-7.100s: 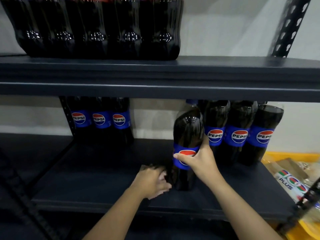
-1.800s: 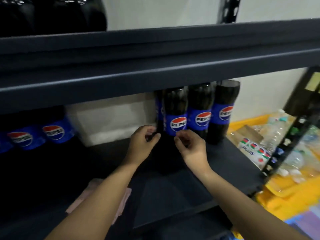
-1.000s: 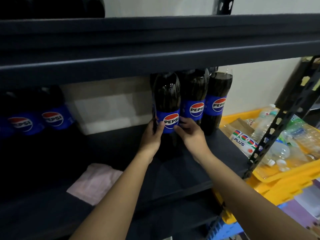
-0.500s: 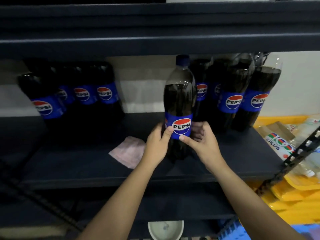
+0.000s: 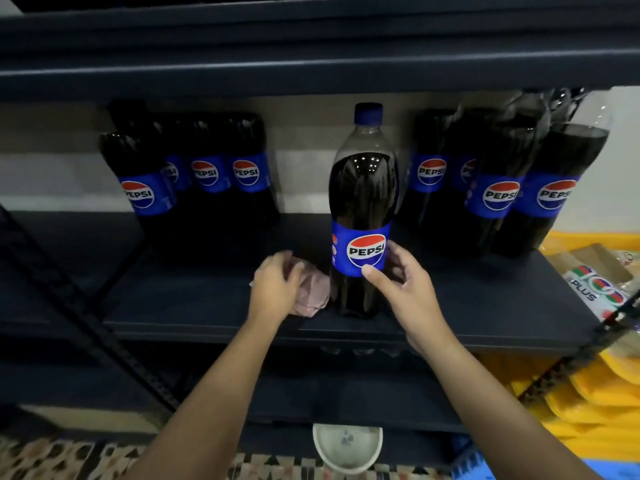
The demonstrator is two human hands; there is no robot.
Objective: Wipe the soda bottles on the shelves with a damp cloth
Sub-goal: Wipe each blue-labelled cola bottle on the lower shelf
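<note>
Cloth in the left hand, one bottle pulled forward on the shelf

At the left a group of soda bottles (image 5: 194, 181) stands at the back of the shelf (image 5: 214, 317). The left hand (image 5: 275, 285) closes its grip on the pink cloth (image 5: 313, 292), which lies bunched just beside the single bottle (image 5: 362, 209) standing near the front edge. The right hand (image 5: 403, 282) has thumb and fingers curled round that bottle at its label. More bottles (image 5: 498, 188) stand at the right. Full, it is probably heavy and smooth, slippery once damp; steady it at the label or neck while wiping.
</note>
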